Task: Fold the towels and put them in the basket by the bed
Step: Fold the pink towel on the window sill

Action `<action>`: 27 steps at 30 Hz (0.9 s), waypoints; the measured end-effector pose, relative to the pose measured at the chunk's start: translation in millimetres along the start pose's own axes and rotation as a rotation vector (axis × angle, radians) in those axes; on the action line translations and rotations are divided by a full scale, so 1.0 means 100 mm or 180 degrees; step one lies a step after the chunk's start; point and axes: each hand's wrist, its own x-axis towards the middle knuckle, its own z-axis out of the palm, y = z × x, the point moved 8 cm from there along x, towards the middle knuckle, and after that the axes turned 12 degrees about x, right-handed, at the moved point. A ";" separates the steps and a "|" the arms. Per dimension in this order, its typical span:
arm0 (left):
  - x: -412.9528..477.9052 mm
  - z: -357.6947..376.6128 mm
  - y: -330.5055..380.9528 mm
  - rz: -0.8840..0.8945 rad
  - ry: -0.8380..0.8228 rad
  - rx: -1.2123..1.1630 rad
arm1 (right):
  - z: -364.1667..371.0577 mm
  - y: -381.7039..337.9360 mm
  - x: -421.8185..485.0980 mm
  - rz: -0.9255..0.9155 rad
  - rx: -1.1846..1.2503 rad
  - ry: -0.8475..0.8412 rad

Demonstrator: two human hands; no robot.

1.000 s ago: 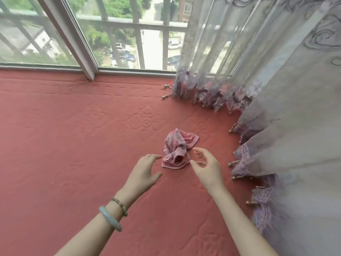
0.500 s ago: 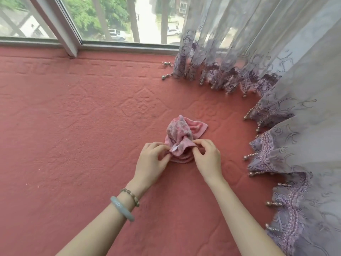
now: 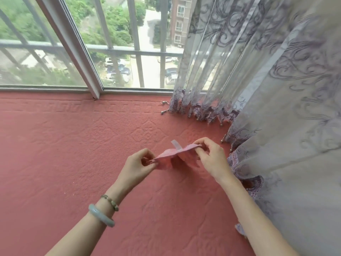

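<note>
Head view. Both hands hold a small pink towel (image 3: 171,154) spread between them over a red quilted pad (image 3: 73,145) that runs up to the window (image 3: 120,52). The left hand (image 3: 137,166) pinches the towel's left corner between thumb and curled fingers. The right hand (image 3: 212,157) pinches the right corner in the same manner and sits slightly higher. The cloth's upper edge is drawn nearly taut from hand to hand, with the rest hanging below it. Whether its lower folds touch the pad cannot be told. A pale tag (image 3: 176,145) stands up from the middle of the upper edge. The left wrist carries a pale green bangle (image 3: 100,215) and a beaded bracelet (image 3: 110,202). A sheer lilac curtain (image 3: 276,89) with a beaded hem hangs at the right, just beside the right forearm.
</note>
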 end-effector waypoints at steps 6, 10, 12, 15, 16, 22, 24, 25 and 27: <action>-0.31 -0.57 0.33 0.0055 -0.0088 0.0185 | -0.20 -0.65 -0.24 -0.0096 -0.0102 -0.0194; -0.56 -0.87 0.46 -0.0011 -0.0049 0.0190 | -0.24 -1.11 -0.43 -0.0259 -0.0177 -0.0359; -0.68 -0.99 0.52 -0.0077 -0.0035 0.0292 | -0.25 -1.33 -0.53 -0.0339 -0.0178 -0.0438; -0.84 -1.19 0.55 -0.0099 -0.0002 0.0586 | -0.30 -1.58 -0.65 -0.0449 -0.0215 -0.0455; -0.89 -1.26 0.55 -0.0073 0.0009 0.0731 | -0.33 -1.63 -0.67 -0.0463 -0.0193 -0.0410; -1.06 -1.62 0.48 0.0030 0.0255 0.0999 | -0.48 -1.63 -0.70 -0.0398 -0.0250 -0.0204; -1.02 -1.67 0.45 0.0061 0.0404 0.0990 | -0.44 -1.54 -0.65 -0.0366 -0.0432 -0.0236; -1.00 -1.68 0.43 0.0075 0.0490 0.0977 | -0.42 -1.48 -0.62 -0.0349 -0.0506 -0.0229; -0.95 -1.68 0.42 0.0093 0.0666 0.0969 | -0.39 -1.36 -0.54 -0.0300 -0.0530 -0.0174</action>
